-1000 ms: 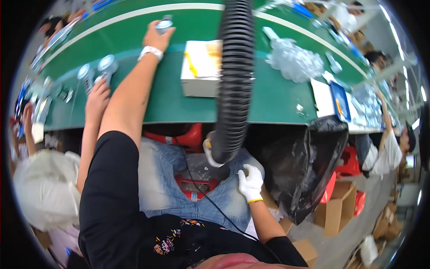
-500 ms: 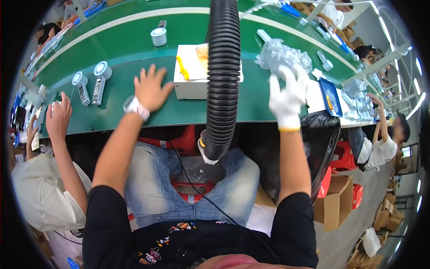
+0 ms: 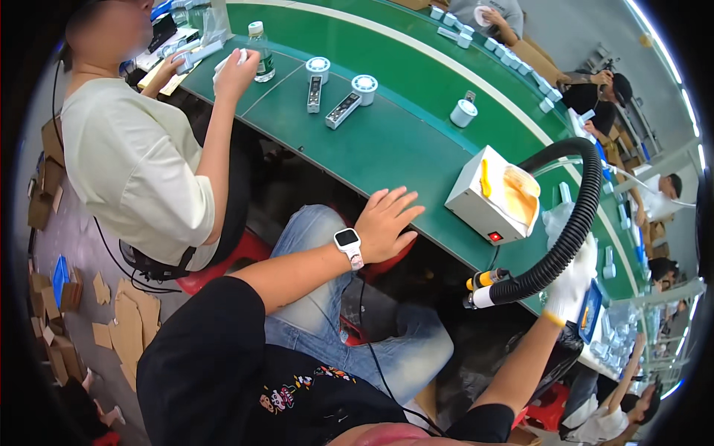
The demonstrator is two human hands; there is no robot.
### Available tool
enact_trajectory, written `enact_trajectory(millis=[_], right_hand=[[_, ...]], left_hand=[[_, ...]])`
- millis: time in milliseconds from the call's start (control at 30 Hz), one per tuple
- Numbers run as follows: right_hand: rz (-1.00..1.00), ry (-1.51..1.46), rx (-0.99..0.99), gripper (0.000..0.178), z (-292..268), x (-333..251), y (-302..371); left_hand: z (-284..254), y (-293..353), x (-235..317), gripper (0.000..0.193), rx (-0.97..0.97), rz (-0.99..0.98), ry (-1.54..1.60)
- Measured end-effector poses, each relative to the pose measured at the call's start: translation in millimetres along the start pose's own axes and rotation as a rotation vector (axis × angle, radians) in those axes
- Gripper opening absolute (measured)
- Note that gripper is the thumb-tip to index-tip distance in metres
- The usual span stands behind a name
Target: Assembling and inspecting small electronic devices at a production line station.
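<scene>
My left hand (image 3: 387,224), bare with a white-banded smartwatch (image 3: 347,241) on its wrist, is held at the bench's front edge. Its fingers are spread and hold nothing. On the right, my right hand (image 3: 571,291) wears a white glove and reaches past the black corrugated hose (image 3: 591,223), which partly covers it. Its fingers are hidden or smeared, close to a clear plastic bag (image 3: 554,221). Between the hands stands a white box (image 3: 468,197) with a lit red switch, carrying a yellow tool (image 3: 486,178) and a brown-stained pad (image 3: 520,192).
Pale round-headed devices (image 3: 364,85) with opened handles lie on the green bench (image 3: 401,145). A co-worker (image 3: 137,160) sits at left, hands at the bench near a bottle (image 3: 264,56). A blue tray (image 3: 590,312) is beside my glove. Cardboard (image 3: 134,327) lies on the floor.
The view has swung to the left, bringing the co-worker and bottle fully in. My left hand has drawn back to the bench edge; my right hand now lies partly behind the hose.
</scene>
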State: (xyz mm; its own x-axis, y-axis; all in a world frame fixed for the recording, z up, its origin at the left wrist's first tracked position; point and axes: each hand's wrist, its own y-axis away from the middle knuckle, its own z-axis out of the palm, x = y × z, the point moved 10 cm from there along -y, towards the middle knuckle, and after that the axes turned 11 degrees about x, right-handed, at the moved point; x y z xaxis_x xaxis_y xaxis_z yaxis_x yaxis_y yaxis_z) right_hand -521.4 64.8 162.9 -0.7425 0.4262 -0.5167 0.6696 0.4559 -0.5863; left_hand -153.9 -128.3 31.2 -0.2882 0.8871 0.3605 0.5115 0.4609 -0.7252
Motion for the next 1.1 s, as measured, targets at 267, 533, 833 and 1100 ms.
enact_trajectory(millis=[267, 533, 833, 1100], right_hand=[[0.219, -0.71, -0.248, 0.039, -7.8, -93.4, 240.3], [0.517, -0.709, -0.208, 0.052, 102.7, -118.1, 341.9], [0.506, -0.596, -0.399, 0.05, 122.9, -103.0, 369.2], [0.757, -0.672, -0.633, 0.026, 117.4, -55.0, 405.6]], left_hand=[[84.2, 150.7, 58.6, 0.056, -0.547, -1.328, 1.519], [109.3, 180.6, 73.2, 0.07, -0.602, -1.745, 1.77], [73.5, 148.2, 71.9, 0.059, -0.527, -0.865, 1.421], [106.8, 138.6, 67.6, 0.036, -0.317, -1.05, 1.529]])
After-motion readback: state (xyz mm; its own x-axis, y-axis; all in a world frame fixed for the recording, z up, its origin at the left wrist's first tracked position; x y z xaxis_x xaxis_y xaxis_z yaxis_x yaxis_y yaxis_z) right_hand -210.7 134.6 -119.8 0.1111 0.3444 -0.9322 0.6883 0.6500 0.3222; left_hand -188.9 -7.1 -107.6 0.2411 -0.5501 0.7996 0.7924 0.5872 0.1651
